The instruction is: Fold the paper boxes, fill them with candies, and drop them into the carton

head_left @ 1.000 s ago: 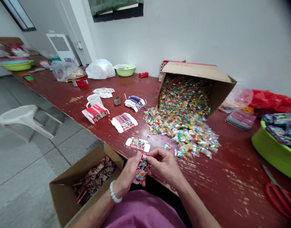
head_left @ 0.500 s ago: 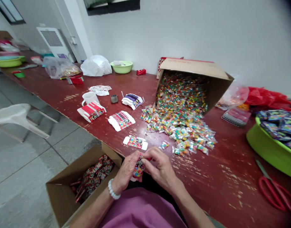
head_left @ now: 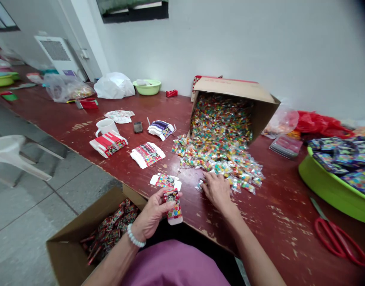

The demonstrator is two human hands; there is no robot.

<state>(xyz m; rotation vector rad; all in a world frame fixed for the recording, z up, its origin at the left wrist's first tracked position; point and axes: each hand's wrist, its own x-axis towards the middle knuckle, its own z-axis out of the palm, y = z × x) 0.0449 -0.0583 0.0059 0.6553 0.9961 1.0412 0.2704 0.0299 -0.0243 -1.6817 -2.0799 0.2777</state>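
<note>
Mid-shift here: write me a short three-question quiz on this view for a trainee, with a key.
1. Which hand holds the small printed carton?
2. True or false: the red-handled scissors lie on the table, outside the large green basin.
3. Multiple choice: the right hand is down at
A) the white mug
B) the clear packets
C) the red bag

Key:
1. The left hand
2. True
3. B

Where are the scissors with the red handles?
In the head view, the red-handled scissors lie at the lower right on the reddish-brown table, just in front of the green basin and to the right of the right hand.
</note>
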